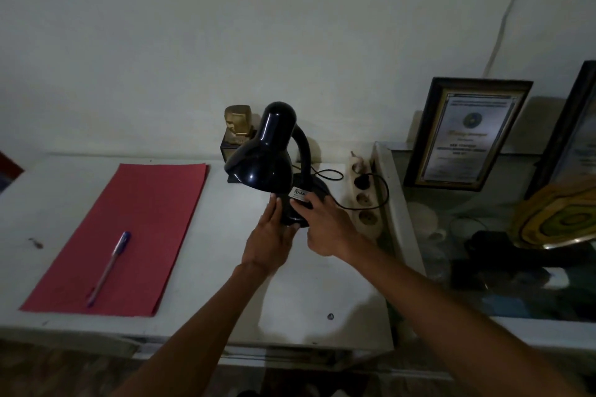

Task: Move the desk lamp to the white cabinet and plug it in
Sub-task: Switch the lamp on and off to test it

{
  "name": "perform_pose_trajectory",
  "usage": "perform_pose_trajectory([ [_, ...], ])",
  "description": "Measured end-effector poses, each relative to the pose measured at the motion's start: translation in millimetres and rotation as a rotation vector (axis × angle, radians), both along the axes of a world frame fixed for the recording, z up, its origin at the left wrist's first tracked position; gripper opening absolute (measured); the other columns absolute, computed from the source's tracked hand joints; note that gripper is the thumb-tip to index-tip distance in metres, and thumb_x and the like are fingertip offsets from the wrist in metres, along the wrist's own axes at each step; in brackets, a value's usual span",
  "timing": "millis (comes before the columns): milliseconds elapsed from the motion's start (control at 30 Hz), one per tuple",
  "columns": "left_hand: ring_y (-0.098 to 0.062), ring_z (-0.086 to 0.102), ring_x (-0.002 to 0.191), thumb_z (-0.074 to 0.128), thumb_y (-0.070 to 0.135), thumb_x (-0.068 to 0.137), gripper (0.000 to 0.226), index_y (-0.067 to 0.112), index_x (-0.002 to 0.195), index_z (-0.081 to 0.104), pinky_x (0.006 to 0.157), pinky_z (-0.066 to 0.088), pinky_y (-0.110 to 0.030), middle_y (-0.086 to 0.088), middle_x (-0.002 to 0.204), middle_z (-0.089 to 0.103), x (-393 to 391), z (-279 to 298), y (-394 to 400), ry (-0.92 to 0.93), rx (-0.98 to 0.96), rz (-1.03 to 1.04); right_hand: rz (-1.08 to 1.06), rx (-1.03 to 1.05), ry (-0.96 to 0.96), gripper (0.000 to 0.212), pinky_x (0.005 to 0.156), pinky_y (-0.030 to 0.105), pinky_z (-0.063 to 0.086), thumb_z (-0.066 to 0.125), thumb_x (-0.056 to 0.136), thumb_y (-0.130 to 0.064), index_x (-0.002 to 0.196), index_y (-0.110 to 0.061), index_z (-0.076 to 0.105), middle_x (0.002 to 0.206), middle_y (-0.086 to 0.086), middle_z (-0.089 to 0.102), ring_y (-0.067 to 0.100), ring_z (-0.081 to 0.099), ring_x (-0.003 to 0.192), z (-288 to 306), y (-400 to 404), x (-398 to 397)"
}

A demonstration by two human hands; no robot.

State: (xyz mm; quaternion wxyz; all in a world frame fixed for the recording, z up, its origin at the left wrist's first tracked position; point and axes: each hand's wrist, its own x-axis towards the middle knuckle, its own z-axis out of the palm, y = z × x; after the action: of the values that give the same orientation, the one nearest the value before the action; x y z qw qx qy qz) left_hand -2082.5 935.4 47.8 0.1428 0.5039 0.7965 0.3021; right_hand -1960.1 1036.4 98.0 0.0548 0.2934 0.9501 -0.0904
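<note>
Both my hands are on the base of one black desk lamp [274, 155] standing on the white cabinet [225, 267].

My left hand [269, 237] lies flat-fingered against the base's near left side; my right hand [325, 222] has its grip wrapped over the base by the one white label. The lamp's one black cord [380, 185] loops to a plug seated in one power strip [362, 193], which shows four sockets, just right of the lamp. On the tabletop to the left lies one red paper stack [145, 219] with one pen [109, 267] on it. One gold figurine [238, 124] stands behind the shade. Two framed certificates [464, 135] lean on the wall at right.
</note>
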Motion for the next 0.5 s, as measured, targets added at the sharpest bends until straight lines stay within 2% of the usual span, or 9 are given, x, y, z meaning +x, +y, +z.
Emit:
perform_pose_trajectory([
  [67, -0.026, 0.038, 0.142, 0.046, 0.046, 0.099, 0.074, 0.019, 0.157, 0.010, 0.113, 0.039, -0.039, 0.000, 0.166, 0.006, 0.6, -0.1, -0.1, -0.012, -0.001, 0.004, -0.012, 0.027, 0.037, 0.079, 0.099, 0.043, 0.048, 0.059, 0.091, -0.019, 0.159, -0.030, 0.019, 0.162, 0.003, 0.017, 0.036, 0.035, 0.131, -5.4, -1.9, -0.7],
  [167, -0.027, 0.025, 0.148, 0.041, 0.046, 0.101, 0.073, 0.019, 0.157, 0.004, 0.122, 0.018, -0.038, -0.001, 0.166, 0.000, 6.2, -1.2, 1.3, -0.016, 0.001, 0.009, -0.030, 0.056, 0.105, 0.075, 0.094, 0.042, 0.051, 0.057, 0.092, -0.021, 0.158, -0.031, 0.023, 0.160, 0.003, 0.021, 0.034, 0.038, 0.127, -13.1, -2.8, 0.0],
  [267, -0.023, 0.013, 0.151, 0.040, 0.044, 0.102, 0.072, 0.018, 0.156, 0.001, 0.121, 0.005, -0.033, -0.004, 0.166, -0.002, 5.1, -3.3, 4.2, -0.004, 0.012, 0.003, -0.040, 0.047, 0.143, 0.073, 0.096, 0.040, 0.051, 0.057, 0.094, -0.024, 0.159, -0.031, 0.024, 0.159, 0.003, 0.023, 0.035, 0.036, 0.128, -19.2, -3.3, -1.0],
  [500, -0.017, 0.007, 0.151, 0.039, 0.042, 0.102, 0.071, 0.016, 0.157, 0.001, 0.122, 0.007, -0.031, -0.003, 0.166, -0.001, -9.0, -7.9, 6.6, 0.004, 0.007, -0.020, -0.109, 0.020, 0.194, 0.070, 0.099, 0.038, 0.051, 0.058, 0.097, -0.017, 0.159, -0.027, 0.026, 0.158, 0.004, 0.025, 0.038, 0.034, 0.130, -28.2, -8.8, -14.9],
])
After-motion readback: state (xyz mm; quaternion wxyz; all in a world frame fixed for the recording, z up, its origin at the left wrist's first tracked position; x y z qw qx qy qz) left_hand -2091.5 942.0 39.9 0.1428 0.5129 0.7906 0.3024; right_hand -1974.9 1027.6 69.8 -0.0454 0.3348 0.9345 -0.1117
